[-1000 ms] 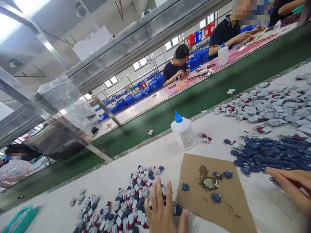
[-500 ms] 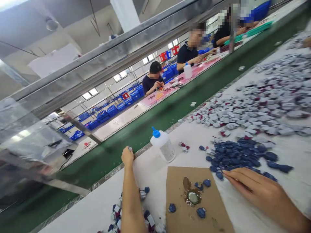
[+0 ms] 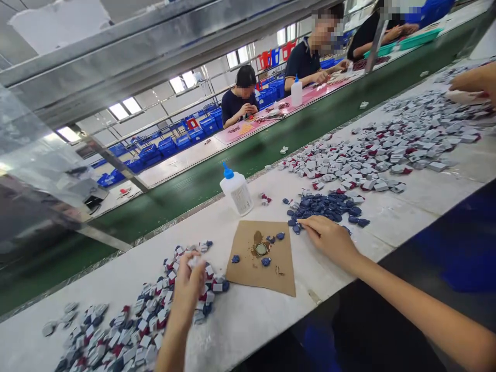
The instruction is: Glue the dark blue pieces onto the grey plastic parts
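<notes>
My left hand [image 3: 189,281] is curled closed around a small white piece [image 3: 196,262], above a pile of mixed white, dark red and dark blue pieces [image 3: 145,330]. With thumb and finger together, my right hand [image 3: 329,240] pinches at a dark blue piece [image 3: 296,228] on the near edge of a heap of dark blue pieces [image 3: 325,205]. Between the hands lies a brown cardboard sheet [image 3: 248,276]. A round metal cap [image 3: 261,249] sits on it in a wet brown stain, with several dark blue pieces around it.
Behind the cardboard stands a white bottle with a blue nozzle [image 3: 237,194]. A large spread of white and red pieces [image 3: 372,155] covers the right side, where another person's hand [image 3: 473,85] reaches in. A green belt [image 3: 186,192] runs beyond; several people work across it.
My left hand has come back from the belt's edge to the mixed pile. My right fingertips remain at the blue heap's edge. The view has shifted, showing more of the near table.
</notes>
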### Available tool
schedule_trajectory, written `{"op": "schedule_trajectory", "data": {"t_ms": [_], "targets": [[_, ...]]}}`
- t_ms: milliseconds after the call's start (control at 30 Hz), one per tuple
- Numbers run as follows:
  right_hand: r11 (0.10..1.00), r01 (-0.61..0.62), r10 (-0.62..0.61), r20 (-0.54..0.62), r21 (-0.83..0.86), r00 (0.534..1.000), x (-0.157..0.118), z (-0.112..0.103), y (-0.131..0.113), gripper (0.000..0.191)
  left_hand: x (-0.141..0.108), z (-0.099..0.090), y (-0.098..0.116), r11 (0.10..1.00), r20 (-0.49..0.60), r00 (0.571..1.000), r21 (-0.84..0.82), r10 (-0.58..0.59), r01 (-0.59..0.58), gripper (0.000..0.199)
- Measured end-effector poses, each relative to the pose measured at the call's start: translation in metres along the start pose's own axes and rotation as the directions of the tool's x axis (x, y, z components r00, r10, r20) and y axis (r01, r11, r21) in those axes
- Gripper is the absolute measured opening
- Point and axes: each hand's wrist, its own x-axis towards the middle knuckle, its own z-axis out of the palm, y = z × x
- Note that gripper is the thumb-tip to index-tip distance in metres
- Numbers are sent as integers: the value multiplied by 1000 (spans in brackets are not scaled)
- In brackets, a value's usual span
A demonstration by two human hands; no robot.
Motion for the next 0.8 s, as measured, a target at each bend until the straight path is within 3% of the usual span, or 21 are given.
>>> {"op": "schedule_trajectory", "data": {"t_ms": [67, 133, 233, 367, 567, 700, 800], "targets": [[999, 35, -34, 35, -12, 999, 6, -4, 1, 27, -40, -1, -21, 969, 98, 989, -213, -108, 127, 36], [998, 53, -51, 58, -32, 997, 13, -7, 1, 27, -68, 2, -41, 921, 98, 981, -338, -169, 193, 37], [995, 78, -70, 110, -70, 991, 17, -8, -1, 28, -87, 12, -61, 904, 71, 975, -365, -212, 223, 28], [989, 79, -60, 148, -124, 987, 15, -9, -3, 34, -85, 23, -73, 929, 88, 975, -295, -205, 222, 18], [985, 112, -84, 206, -129, 975, 12, -19, 2, 26, -78, 21, -82, 898, 63, 991, -419, -121, 136, 25], [946, 263, -173, 391, -189, 904, 19, -18, 2, 31, -80, 21, -79, 940, 37, 988, -305, -150, 154, 31], [908, 351, -192, 518, -230, 834, 25, -14, 1, 30, -82, 22, -77, 976, 16, 995, -193, -100, 101, 44]]}}
